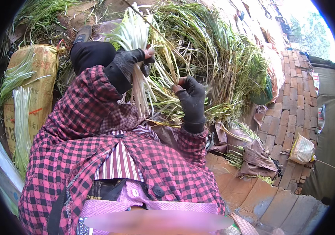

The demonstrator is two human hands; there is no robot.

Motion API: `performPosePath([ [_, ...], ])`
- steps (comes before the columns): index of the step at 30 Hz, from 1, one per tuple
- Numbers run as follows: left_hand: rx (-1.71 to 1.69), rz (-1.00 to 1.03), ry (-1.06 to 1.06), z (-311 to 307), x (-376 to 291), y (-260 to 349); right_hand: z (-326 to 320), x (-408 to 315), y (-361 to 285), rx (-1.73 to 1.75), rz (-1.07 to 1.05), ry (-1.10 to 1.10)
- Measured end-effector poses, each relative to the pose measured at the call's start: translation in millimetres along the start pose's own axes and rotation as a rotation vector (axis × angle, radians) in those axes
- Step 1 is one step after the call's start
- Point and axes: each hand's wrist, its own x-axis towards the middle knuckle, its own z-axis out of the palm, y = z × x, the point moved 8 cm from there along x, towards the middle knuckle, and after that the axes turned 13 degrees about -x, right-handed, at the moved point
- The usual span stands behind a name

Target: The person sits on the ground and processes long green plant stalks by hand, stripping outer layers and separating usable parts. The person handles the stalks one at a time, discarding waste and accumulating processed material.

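My left hand (132, 63), in a dark fingerless glove, grips a bunch of pale-stemmed leafy stalks (135, 30). The white stems hang out below the fist towards my lap, and the other end fans out above it. My right hand (189, 92), gloved the same way, has its thumb and finger pinched on thin yellowish stalks (170, 63) to the right of the bunch. Behind both hands spreads a large heap of green and withered stalks (214, 53). Part of the left fingers is hidden behind the bunch.
At left, a yellow woven sack (42, 85) bears writing, with a bundle of trimmed pale stalks (22, 117) on it. My shoe (83, 33) rests near the heap. A brick path (287, 97) runs along the right, with a small pale bag (302, 149). Brown cloth (257, 160) lies nearer.
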Motion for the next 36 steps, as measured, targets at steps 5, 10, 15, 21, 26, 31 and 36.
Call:
performPosePath([
  [5,0.263,0.117,0.064,-5.3,3.4,-2.9,15.0,-2.2,-7.5,-0.065,-0.004,-0.034],
  [10,0.275,0.153,-0.037,15.6,-5.7,-1.3,25.2,-0.2,-20.7,-0.027,-0.030,-0.061],
  [15,0.267,0.193,-0.088,17.7,-10.8,-0.6,30.5,4.8,-26.8,0.153,-0.034,-0.020],
  [21,0.232,0.107,-0.074,12.6,-11.2,1.9,22.6,4.8,-13.3,0.316,0.029,0.036],
  [26,0.255,0.176,-0.111,19.9,-15.4,-1.6,39.1,5.7,-27.8,0.277,0.027,-0.049],
  [31,0.300,0.139,-0.102,20.6,-15.7,-1.4,39.8,5.8,-18.5,0.281,0.033,-0.056],
  [36,0.243,0.094,-0.107,19.1,-15.8,-6.8,38.7,4.3,-20.0,0.362,0.039,-0.064],
])
